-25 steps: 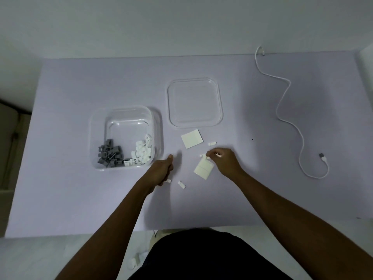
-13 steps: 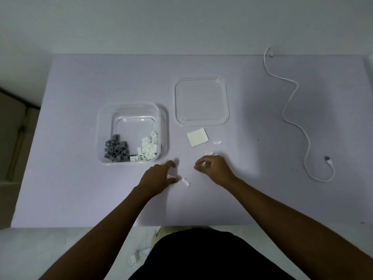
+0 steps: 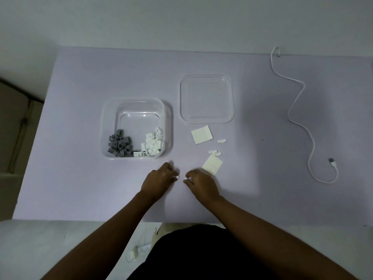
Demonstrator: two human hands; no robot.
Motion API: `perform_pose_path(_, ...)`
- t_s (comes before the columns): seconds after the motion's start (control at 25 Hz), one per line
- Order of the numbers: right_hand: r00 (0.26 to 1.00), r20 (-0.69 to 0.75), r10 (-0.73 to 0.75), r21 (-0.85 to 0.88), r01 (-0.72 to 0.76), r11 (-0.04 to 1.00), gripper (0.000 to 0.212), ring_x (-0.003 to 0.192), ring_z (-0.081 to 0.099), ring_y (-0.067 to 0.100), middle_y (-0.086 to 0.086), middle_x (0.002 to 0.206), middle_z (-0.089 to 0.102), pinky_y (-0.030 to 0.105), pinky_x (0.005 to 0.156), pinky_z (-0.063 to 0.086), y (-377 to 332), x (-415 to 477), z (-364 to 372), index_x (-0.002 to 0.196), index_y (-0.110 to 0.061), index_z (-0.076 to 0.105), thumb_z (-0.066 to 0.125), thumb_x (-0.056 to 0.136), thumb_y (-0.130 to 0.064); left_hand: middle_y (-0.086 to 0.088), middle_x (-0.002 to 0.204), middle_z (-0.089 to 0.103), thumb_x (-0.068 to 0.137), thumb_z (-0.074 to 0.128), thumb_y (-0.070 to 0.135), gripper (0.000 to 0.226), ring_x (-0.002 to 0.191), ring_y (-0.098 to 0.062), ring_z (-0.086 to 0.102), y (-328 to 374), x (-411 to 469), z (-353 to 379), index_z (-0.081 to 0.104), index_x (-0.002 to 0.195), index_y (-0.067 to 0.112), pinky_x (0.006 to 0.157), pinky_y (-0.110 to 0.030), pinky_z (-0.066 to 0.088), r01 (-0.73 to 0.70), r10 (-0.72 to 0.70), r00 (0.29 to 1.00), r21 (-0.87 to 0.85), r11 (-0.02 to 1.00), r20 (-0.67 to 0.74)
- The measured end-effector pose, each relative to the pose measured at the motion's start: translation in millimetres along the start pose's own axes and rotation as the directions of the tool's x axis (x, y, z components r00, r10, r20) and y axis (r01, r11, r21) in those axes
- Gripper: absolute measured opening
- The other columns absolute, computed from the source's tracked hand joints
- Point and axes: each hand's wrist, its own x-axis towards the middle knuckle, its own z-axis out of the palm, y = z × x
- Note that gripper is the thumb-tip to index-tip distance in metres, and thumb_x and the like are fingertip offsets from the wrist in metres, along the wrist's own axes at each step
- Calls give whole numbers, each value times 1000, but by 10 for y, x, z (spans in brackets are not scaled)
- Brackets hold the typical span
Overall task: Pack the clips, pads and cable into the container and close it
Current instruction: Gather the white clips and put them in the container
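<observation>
Near the desk's front edge, left hand (image 3: 159, 178) and right hand (image 3: 201, 183) each have fingers curled, pinching a tiny white clip (image 3: 178, 176) (barely visible). I'd carry both over the container (image 3: 105, 128), toward the left edge, and release low so nothing bounces.

A single camera, worn on the person's head, gives the only view. It faces forward and steeply down, almost straight onto the counter (image 3: 80, 188). The counter's far edge and the wall (image 3: 181, 21) behind it cross the top of the frame, and the person's lap (image 3: 201, 255) fills the bottom. The left hand (image 3: 159, 178) and right hand (image 3: 201, 182) meet just below centre. The wide view stands far enough off that the clip (image 3: 178, 176) at each hand's fingertips is only a white speck.
</observation>
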Motion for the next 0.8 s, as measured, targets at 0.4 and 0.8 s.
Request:
perform_pose_path(0.4, 802, 516, 302, 855, -503, -125, 13, 46, 27, 10, 3, 65, 39, 26, 48, 17, 164, 23, -642, 73, -13, 55, 56, 86, -13, -13, 114, 56, 97, 51, 26, 28, 70, -39, 63, 199, 132, 13, 56, 122, 13, 60, -39, 49, 49, -50, 998, 13, 999, 39)
perform_pose_path(0.8, 800, 119, 588, 765, -452, 459, 42, 44, 40, 14, 3, 54, 48, 24, 46, 29, 642, 389, -1249, 57, -13, 53, 65, 92, -34, -9, 98, 64, 89, 65, 20, 12, 85, -32, 64, 223, 358, 18, 74, 94, 14, 73, -33, 48, 84, -74, 992, -101, 991, 103)
